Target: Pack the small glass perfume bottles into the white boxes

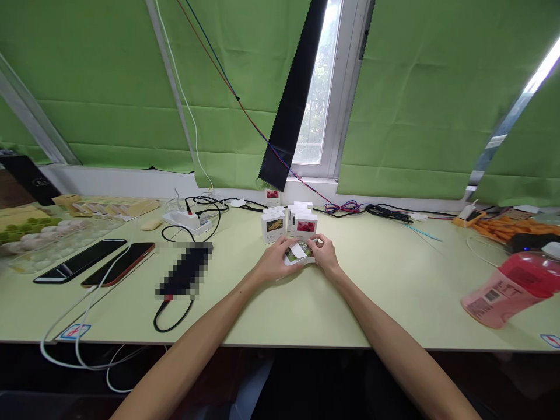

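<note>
Both hands are closed on a small white box (301,252) with a green picture on its face and a pale flap or slip of paper over it. My left hand (275,261) grips its left side, and my right hand (327,254) pinches the upper right edge. The fingers cover part of the box, which is low over the tabletop. Just behind it stand more small white boxes: one with a yellow picture (273,226) on the left, and one with a red picture (305,226) on the right, with others behind.
A power strip (188,220), phones (118,265) and a dark blurred-out device (186,271) lie on the left. A pink bottle (507,289) is at the right. Cables (387,213) run along the back, below green blinds. The table's front edge (297,346) is near.
</note>
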A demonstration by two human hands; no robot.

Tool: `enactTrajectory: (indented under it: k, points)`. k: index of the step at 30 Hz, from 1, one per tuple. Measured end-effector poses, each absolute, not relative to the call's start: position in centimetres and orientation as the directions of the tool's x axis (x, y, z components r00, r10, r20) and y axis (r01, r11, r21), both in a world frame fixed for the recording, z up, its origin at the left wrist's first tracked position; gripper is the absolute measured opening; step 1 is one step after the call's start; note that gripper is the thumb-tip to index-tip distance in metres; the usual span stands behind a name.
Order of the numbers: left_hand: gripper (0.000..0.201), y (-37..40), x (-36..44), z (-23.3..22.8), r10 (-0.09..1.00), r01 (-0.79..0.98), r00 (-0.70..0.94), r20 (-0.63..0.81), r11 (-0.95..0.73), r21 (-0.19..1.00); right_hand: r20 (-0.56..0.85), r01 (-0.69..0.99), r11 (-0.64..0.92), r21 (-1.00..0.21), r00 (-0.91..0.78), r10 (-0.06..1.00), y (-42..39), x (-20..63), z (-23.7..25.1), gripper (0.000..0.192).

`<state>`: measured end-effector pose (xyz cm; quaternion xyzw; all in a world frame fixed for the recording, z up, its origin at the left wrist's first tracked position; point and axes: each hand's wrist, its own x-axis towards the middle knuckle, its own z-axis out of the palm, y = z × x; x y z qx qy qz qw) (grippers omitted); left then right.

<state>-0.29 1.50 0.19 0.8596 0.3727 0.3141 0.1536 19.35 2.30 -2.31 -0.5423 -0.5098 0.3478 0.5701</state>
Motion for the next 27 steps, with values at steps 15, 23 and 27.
enactTrajectory:
  k: [15,23,27]
  points:
    - [0.065,1.71,-0.72,0.12,0.698,0.503,0.58,0.42,-0.712,0.49,0.217,0.195,0.186,-0.963,0.154,0.964,2.37,19.54,-2.36,0.04]
    - [0.064,1.78,-0.83,0.19,0.681,0.485,0.606,0.411,-0.726,0.487,0.255,0.206,0.226,-0.952,0.128,0.959,2.85,19.61,-2.76,0.039]
    - [0.065,1.8,-0.9,0.24,0.68,0.493,0.617,0.396,-0.726,0.479,0.256,0.201,0.234,-0.951,0.095,0.962,2.99,19.69,-2.95,0.04]
